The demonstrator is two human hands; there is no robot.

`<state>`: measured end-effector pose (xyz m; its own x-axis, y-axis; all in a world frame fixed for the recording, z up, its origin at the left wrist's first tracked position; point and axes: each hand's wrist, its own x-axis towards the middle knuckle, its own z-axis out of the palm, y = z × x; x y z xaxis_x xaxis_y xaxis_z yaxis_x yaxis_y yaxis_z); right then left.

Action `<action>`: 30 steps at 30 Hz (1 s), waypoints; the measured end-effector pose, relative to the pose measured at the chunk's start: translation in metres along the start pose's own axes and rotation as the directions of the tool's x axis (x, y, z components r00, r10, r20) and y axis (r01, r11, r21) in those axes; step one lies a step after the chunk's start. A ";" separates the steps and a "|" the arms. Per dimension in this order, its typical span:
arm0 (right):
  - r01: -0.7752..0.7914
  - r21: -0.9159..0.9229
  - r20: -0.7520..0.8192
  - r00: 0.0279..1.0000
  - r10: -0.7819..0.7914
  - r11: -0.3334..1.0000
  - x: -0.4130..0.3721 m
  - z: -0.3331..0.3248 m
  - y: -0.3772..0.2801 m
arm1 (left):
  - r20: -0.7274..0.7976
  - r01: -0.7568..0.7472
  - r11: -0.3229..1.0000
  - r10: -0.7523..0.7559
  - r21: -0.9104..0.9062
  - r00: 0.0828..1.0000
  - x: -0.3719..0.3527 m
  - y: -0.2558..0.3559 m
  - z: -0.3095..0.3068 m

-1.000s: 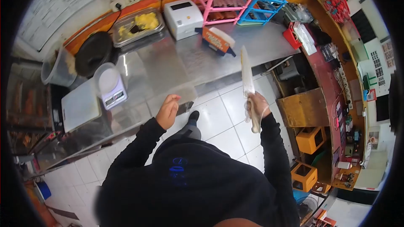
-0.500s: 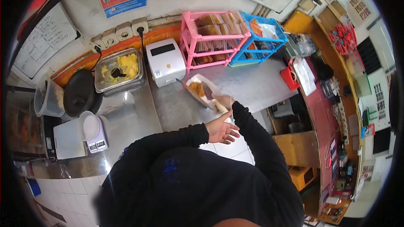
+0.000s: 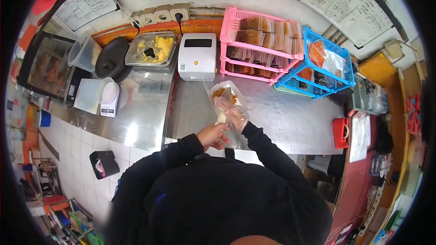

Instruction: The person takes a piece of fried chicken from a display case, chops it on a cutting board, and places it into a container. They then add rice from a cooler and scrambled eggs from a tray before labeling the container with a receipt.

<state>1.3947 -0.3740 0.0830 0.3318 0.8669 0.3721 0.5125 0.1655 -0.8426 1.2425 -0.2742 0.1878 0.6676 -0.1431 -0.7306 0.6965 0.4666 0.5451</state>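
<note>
A white paper food tray (image 3: 241, 94) with browned, fried-looking food (image 3: 222, 92) in it is in front of me on the steel counter. My right hand (image 3: 236, 117), in a clear plastic glove, lies over the tray's near end, its fingers bent down toward the food. A grey, blade-like piece shows among the food just past those fingers. From the glove's left side a pale, handle-like piece (image 3: 221, 118) sticks out; I cannot tell whether the right hand grips it. My bare left hand (image 3: 212, 136) is close below that piece, thumb and loosely bent fingers apart.
A white label printer (image 3: 197, 66) stands behind the tray, beside a pink rack (image 3: 261, 50) and a blue rack (image 3: 318, 81) of bagged food. Leftward are a clear tub of yellow food (image 3: 161, 45), a black pan (image 3: 111, 59) and a kitchen scale (image 3: 109, 100). A red container (image 3: 340, 132) stands right.
My view has swung, so the counter appears shifted. The tray looks less tilted, and my gloved right hand now reaches over the food. My left hand's spread fingers have bent inward.
</note>
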 end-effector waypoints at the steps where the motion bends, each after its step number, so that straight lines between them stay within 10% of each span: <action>1: 0.009 0.043 -0.022 1.000 -0.008 0.999 -0.002 0.009 0.028 | -0.044 -0.020 1.000 0.020 0.019 0.999 0.002 0.001 0.003; 6: -0.049 -0.123 -0.116 0.993 0.035 0.991 0.008 0.021 0.114 | -0.223 -0.027 1.000 0.030 0.016 0.974 0.008 0.012 0.026; 7: -0.095 0.078 -0.174 0.979 0.107 0.992 0.015 0.019 0.124 | -0.245 -0.040 0.999 0.046 0.030 0.969 0.009 0.011 0.028; 10: -0.392 -0.430 0.072 0.883 0.464 0.813 0.020 0.018 0.153 | -0.259 -0.057 0.998 0.062 0.027 0.964 0.003 0.015 0.034; 13: -0.444 -0.507 0.039 0.845 0.534 0.739 0.022 0.021 0.178 | -0.266 -0.059 0.998 0.061 0.016 0.962 -0.021 0.021 0.039; 19: -0.550 -0.194 -0.142 0.835 0.532 0.812 0.028 0.005 0.168 | -0.317 -0.166 0.978 0.197 0.124 0.928 -0.094 0.022 0.044; 25: -0.656 -0.388 -0.236 0.750 0.618 0.648 0.046 0.001 0.146 | -0.290 -0.231 0.966 0.254 0.113 0.923 -0.159 0.017 0.039; 30: -0.257 -0.602 -0.048 0.957 0.286 0.756 0.026 0.005 0.081 | -0.276 -0.347 0.930 0.368 0.121 0.888 -0.209 -0.004 0.029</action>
<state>1.4414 -0.3357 0.0223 0.5025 0.8542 0.1337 0.7791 -0.3804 -0.4982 1.1080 -0.2713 0.3499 0.7767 0.2850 -0.5617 0.4477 0.3775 0.8106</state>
